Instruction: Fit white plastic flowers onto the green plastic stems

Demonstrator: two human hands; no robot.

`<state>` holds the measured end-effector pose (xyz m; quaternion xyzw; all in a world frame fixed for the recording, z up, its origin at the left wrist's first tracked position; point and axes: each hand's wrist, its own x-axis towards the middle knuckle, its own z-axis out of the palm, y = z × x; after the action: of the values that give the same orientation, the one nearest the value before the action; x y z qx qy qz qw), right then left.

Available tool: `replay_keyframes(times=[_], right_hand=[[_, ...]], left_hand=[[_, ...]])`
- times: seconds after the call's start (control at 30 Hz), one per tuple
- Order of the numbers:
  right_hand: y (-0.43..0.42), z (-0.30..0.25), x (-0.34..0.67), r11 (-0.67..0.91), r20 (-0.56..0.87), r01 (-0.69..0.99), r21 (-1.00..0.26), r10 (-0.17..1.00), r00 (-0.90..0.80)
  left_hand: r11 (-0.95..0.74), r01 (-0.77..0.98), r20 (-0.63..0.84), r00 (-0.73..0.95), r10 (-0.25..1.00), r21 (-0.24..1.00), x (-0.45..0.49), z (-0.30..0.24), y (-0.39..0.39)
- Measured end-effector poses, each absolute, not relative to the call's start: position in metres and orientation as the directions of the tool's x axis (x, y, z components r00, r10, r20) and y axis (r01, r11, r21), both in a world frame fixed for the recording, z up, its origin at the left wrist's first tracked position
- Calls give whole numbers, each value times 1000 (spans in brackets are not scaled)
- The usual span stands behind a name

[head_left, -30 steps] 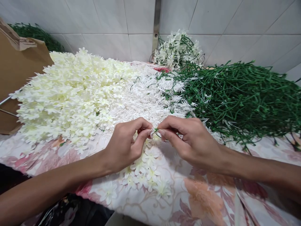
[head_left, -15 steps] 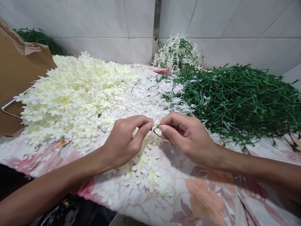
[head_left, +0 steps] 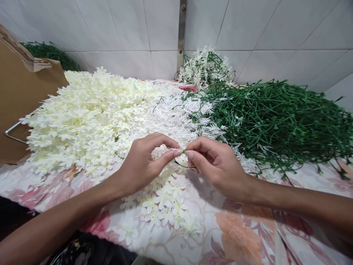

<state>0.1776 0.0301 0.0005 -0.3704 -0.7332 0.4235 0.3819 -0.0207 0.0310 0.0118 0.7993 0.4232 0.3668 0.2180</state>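
Thin green stem [head_left: 184, 165] now sags in a longer loop under the R hand [head_left: 217, 165] vs. a moment ago. L hand [head_left: 140, 165] & R hand each pinch btw thumb & index, fingertips meeting on a small white plastic flower piece [head_left: 175, 149] w/ green tip, thin, pale, details hard to make out. It's held above mid-front of the floral cloth [head_left: 237, 232]. Loose cream blossoms [head_left: 165, 206] lie right under the hands. Further back: big cream blossom pile [head_left: 82, 125] on L side, white spiky stems [head_left: 171, 114] mid, green stem heap [head_left: 275, 121] R side, sprig bunch [head_left: 205, 66] at back edge by tile wall [head_left: 124, 29]. Cardboard [head_left: 24, 95] at back-L corner.
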Motion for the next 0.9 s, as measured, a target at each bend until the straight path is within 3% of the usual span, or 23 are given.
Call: replay_keyframes(times=[0.17,0.43,0.9], right_hand=[[30,-3,176,364,262,192,-912,873,-411],[29,-10,175,360,262,187,-914,875,-406],[29,-16,173,371,263,214,-904,876,-404]], left_hand=[[-573,463,417,401,816,676,-22,11,33],[-602,537,424,428,798,591,-22,8,31],[-604,522,413,444,795,602,-20,5,32]])
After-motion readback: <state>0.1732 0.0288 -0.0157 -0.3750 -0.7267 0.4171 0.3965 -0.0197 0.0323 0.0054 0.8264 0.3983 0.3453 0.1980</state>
